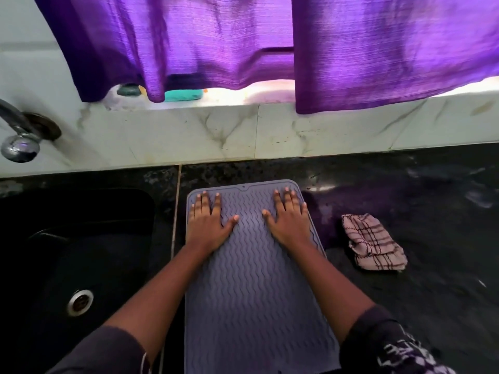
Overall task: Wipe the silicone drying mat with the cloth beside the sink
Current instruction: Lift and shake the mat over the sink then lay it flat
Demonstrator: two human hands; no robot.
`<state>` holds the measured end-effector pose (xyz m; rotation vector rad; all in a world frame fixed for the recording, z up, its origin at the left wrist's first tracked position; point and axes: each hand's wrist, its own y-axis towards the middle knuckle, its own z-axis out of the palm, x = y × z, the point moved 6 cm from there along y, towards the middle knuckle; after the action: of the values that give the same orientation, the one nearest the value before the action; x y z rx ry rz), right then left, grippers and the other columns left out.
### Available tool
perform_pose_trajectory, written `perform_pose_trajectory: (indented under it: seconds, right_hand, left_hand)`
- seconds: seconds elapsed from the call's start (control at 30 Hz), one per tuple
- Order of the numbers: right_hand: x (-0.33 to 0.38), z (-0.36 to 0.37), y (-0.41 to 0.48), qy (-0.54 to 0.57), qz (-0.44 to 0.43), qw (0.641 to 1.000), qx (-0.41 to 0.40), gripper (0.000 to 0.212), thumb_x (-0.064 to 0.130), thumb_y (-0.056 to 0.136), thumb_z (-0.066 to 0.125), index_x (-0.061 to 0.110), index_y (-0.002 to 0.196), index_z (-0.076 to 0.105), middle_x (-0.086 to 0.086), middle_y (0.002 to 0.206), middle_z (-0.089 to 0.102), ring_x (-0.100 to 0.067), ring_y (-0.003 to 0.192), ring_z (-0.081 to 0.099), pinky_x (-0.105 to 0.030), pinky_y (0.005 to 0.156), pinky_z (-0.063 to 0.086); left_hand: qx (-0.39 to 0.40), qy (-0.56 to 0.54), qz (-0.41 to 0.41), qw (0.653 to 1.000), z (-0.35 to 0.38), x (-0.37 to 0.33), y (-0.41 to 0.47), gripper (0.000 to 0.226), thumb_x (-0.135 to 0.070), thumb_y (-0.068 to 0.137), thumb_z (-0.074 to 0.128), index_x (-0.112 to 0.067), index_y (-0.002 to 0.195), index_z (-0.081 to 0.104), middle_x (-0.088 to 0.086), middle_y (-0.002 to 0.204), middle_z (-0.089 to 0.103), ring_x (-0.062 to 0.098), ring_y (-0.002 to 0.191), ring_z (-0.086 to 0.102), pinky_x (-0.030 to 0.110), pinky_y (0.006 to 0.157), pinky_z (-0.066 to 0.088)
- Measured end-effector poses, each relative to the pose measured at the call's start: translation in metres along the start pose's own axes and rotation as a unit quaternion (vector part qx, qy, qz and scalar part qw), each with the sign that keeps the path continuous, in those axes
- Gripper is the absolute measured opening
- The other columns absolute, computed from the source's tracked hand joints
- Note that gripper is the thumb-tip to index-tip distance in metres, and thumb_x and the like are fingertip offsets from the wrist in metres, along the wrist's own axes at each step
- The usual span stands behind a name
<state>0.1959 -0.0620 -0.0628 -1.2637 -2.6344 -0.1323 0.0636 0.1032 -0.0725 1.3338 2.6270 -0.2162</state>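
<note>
A grey silicone drying mat (251, 287) with wavy ridges lies flat on the dark stone counter, its long side running away from me. My left hand (208, 222) rests palm down on the mat's far left part, fingers spread. Flat on the far right part is my right hand (290, 218), fingers spread too, its little finger at the mat's right edge. Neither hand holds anything. A crumpled checked cloth (374, 242), pale with dark lines, lies on the counter to the right of the mat, apart from both hands.
A black sink (54, 252) with a metal drain (80, 302) sits left of the mat. A chrome tap (20, 136) juts from the tiled wall at far left. Purple curtains (243, 44) hang over the sill, where a teal soap bar (183, 95) lies. The counter right of the cloth looks wet.
</note>
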Motion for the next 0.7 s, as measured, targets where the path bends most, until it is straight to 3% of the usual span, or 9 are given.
perform_pose_trajectory:
  seconds: [0.13, 0.3, 0.37, 0.47, 0.6, 0.7]
  right_hand:
    - [0.0, 0.004, 0.001, -0.002, 0.013, 1.0, -0.009, 0.068, 0.057, 0.092, 0.022, 0.022, 0.148, 0.004, -0.008, 0.157, 0.001, -0.022, 0.142, -0.005, -0.045, 0.113, -0.004]
    - [0.004, -0.011, 0.001, 0.026, 0.035, 0.99, 0.131, 0.072, 0.059, 0.093, 0.021, 0.021, 0.147, -0.007, -0.009, 0.155, -0.017, -0.023, 0.14, -0.017, -0.049, 0.111, -0.011]
    - [0.009, -0.03, -0.018, 0.054, 0.016, 0.994, 0.092, 0.072, 0.059, 0.093, 0.023, 0.02, 0.147, -0.007, -0.009, 0.154, -0.017, -0.023, 0.14, -0.018, -0.048, 0.109, -0.013]
    - [0.014, -0.035, -0.092, 0.065, -0.083, 0.994, 0.02, 0.073, 0.062, 0.09, 0.026, 0.028, 0.146, -0.005, -0.004, 0.154, -0.017, -0.019, 0.139, -0.019, -0.044, 0.108, -0.014]
    - [-0.013, -0.015, -0.182, 0.0, -0.104, 0.994, 0.042, 0.072, 0.069, 0.084, 0.015, 0.036, 0.142, -0.012, 0.001, 0.151, -0.02, -0.018, 0.14, -0.019, -0.042, 0.107, -0.015]
    - [-0.022, -0.009, -0.202, -0.049, -0.086, 0.994, 0.048, 0.072, 0.071, 0.082, 0.006, 0.036, 0.139, -0.019, 0.0, 0.153, -0.017, -0.018, 0.14, -0.019, -0.043, 0.108, -0.015]
  left_hand:
    - [-0.014, 0.012, 0.007, 1.0, 0.001, 0.001, 0.004, 0.088, -0.073, 0.083, 0.018, -0.018, 0.15, 0.004, 0.018, 0.157, 0.001, 0.031, 0.145, -0.002, 0.043, 0.115, -0.001]
    - [0.045, 0.009, -0.006, 0.999, -0.01, -0.006, -0.002, 0.085, -0.069, 0.087, 0.024, -0.019, 0.149, -0.005, 0.018, 0.157, -0.01, 0.03, 0.144, -0.012, 0.042, 0.115, -0.007]
    - [0.033, -0.015, -0.001, 0.999, -0.021, -0.019, -0.021, 0.084, -0.065, 0.089, 0.027, -0.018, 0.148, -0.01, 0.018, 0.155, -0.018, 0.03, 0.142, -0.02, 0.043, 0.115, -0.012]
    - [-0.033, -0.033, 0.012, 0.999, -0.025, -0.047, -0.086, 0.083, -0.063, 0.09, 0.028, -0.019, 0.148, -0.011, 0.014, 0.156, -0.016, 0.028, 0.143, -0.019, 0.042, 0.111, -0.017]
    - [-0.003, -0.008, -0.03, 1.0, 0.007, -0.07, -0.195, 0.081, -0.074, 0.078, 0.0, -0.029, 0.14, -0.027, 0.006, 0.149, -0.028, 0.023, 0.138, -0.027, 0.043, 0.107, -0.021]
    - [0.008, 0.008, -0.069, 0.998, 0.019, -0.064, -0.223, 0.078, -0.074, 0.081, 0.001, -0.033, 0.141, -0.026, 0.006, 0.153, -0.025, 0.024, 0.141, -0.024, 0.044, 0.109, -0.018]
